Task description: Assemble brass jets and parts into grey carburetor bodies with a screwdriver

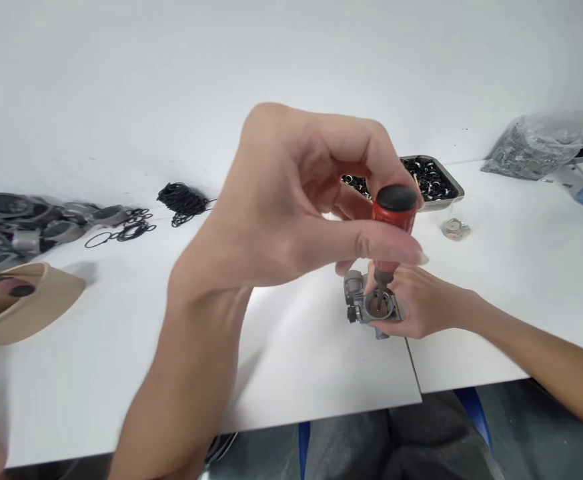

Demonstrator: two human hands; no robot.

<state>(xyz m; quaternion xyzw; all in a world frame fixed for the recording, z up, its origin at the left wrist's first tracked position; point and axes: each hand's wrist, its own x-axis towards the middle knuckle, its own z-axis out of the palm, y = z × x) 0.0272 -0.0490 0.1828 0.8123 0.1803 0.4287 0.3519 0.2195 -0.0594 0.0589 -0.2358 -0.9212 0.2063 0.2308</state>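
Note:
My left hand [291, 200] is closed around the red handle of a screwdriver [394, 215] with a black end cap. The shaft points down, and its tip reaches into the round bore of a small grey metal throttle body [356, 297]. A brownish disc lies inside that bore. My right hand [416, 303] grips the throttle body from the right, just above the white table [311, 360]. Part of its fingers is hidden behind the screwdriver and the body.
Behind my hands stands a metal tray [454, 190] of small dark parts. Grey metal parts [26, 223] are heaped at left, near black rings [131, 230] and a black bundle [181, 200]. A clear bag [526, 147] lies back right; a beige cap [46, 303] shows at left.

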